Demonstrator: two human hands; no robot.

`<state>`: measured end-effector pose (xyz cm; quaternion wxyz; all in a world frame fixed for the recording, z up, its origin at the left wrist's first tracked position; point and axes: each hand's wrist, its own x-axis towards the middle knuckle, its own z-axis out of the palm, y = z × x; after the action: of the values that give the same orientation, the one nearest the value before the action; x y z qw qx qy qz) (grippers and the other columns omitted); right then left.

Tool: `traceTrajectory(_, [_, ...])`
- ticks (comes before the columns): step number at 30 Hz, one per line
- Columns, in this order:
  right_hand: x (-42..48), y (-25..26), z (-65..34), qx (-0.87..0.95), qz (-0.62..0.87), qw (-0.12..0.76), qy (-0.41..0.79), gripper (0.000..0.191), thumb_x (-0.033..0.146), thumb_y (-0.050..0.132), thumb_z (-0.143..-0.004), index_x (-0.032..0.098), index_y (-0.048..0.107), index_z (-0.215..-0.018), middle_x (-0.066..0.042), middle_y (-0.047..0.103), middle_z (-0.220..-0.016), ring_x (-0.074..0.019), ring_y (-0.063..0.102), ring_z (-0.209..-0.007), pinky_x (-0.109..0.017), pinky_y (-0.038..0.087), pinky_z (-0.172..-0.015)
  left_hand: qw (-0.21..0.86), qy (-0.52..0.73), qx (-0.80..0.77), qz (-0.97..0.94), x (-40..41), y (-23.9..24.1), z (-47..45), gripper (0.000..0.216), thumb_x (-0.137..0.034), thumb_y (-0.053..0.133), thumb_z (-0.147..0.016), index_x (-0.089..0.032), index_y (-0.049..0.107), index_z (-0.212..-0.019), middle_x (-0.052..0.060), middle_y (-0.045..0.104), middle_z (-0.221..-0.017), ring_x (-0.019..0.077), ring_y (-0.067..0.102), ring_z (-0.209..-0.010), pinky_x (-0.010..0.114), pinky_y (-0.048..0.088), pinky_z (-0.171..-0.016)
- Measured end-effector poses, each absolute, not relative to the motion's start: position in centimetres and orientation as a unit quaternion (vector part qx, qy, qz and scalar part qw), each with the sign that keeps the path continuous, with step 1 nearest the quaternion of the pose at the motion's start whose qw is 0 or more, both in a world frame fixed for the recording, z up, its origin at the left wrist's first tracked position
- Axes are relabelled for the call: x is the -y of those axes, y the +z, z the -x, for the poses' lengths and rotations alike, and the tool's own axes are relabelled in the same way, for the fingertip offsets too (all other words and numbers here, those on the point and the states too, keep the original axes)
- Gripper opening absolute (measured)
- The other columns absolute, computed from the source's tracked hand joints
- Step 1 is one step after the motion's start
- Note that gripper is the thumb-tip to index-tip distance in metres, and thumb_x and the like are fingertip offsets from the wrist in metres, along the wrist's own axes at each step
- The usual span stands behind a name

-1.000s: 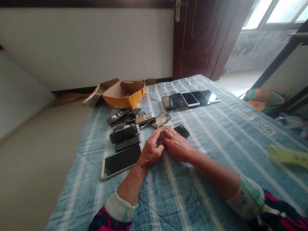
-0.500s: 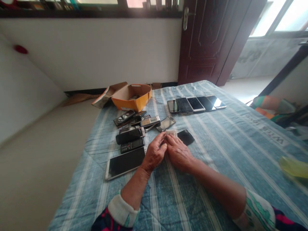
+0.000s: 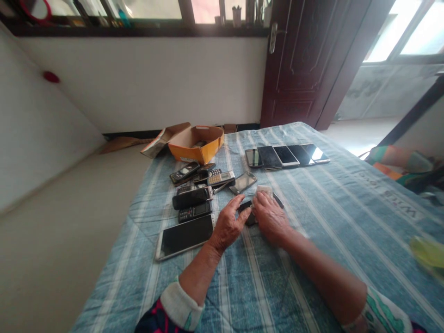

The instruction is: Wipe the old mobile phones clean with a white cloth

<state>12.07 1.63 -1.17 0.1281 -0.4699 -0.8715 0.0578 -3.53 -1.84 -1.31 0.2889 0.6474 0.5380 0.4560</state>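
Note:
A black smartphone [image 3: 247,217] lies flat on the striped bed cover, mostly hidden under my hands. My left hand [image 3: 227,224] grips its left end, with the thumb and fingers at the edges. Pressed onto the screen is a folded white cloth or tissue [image 3: 264,189], held beneath the fingers of my right hand [image 3: 271,217]. Just beyond lies a grey smartphone [image 3: 243,182]. Left of my left hand is a large white-framed smartphone [image 3: 187,236], with a black keypad phone [image 3: 194,212] above it.
An open orange cardboard box [image 3: 197,150] stands at the far left of the blue striped cover [image 3: 239,296]. Several older phones lie heaped before it, including a silver keypad phone [image 3: 221,178]. A row of smartphones [image 3: 286,156] lies at the back right. Yellow plastic [image 3: 428,252] lies at right.
My right hand has slid right across the smartphone with the white cloth, away from my left hand. More of the phone's left end now shows. The view has tilted slightly upward.

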Motion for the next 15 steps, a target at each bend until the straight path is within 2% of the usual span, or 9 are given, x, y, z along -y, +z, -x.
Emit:
traceTrajectory(7, [-0.3, -1.2, -10.9, 0.909, 0.383, 0.152, 0.064, 0.044, 0.018, 0.036, -0.091, 0.014, 0.046, -0.133, -0.013, 0.042, -0.141, -0.0252, 0.033, -0.133, -0.043, 0.029, -0.108, 0.294, 0.442, -0.552, -0.643, 2.2, -0.6, 3.5, 0.045, -0.036, 0.053, -0.086, -0.015, 0.052, -0.125, 0.013, 0.055, -0.129, 0.0267, 0.05, -0.121, 0.043, 0.038, -0.105])
traceTrajectory(15, [-2.2, -1.5, -13.7, 0.842, 0.526, 0.116, 0.033, 0.044, 0.014, 0.038, -0.088, 0.008, 0.047, -0.13, -0.019, 0.039, -0.142, -0.0291, 0.031, -0.133, -0.043, 0.032, -0.105, 0.3, 0.456, -0.549, -0.633, 2.4, -0.6, 3.5, 0.045, -0.039, 0.055, -0.085, -0.017, 0.054, -0.124, 0.013, 0.058, -0.126, 0.028, 0.051, -0.12, 0.044, 0.041, -0.102])
